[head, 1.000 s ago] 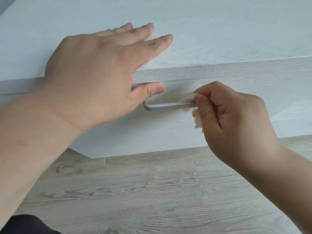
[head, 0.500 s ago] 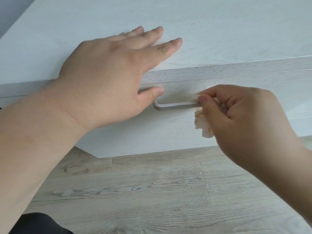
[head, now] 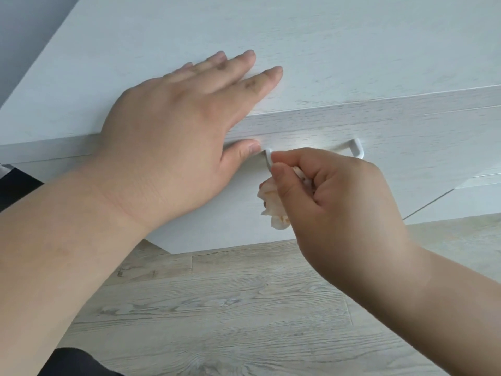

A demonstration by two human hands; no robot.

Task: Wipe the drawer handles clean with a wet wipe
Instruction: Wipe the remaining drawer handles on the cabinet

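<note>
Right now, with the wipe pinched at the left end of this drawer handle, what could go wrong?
1. The right hand holds the wipe bunched, most of it hanging below the handle, so it may barely touch the metal.
2. The left hand has its thumb beside the handle's left end, so the wipe might skip that corner.
3. The handle's right end could go uncleaned.

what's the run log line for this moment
step: wiping handle | left hand: flat on cabinet top | right hand: pinches wipe at handle's left end | floor: wood
</note>
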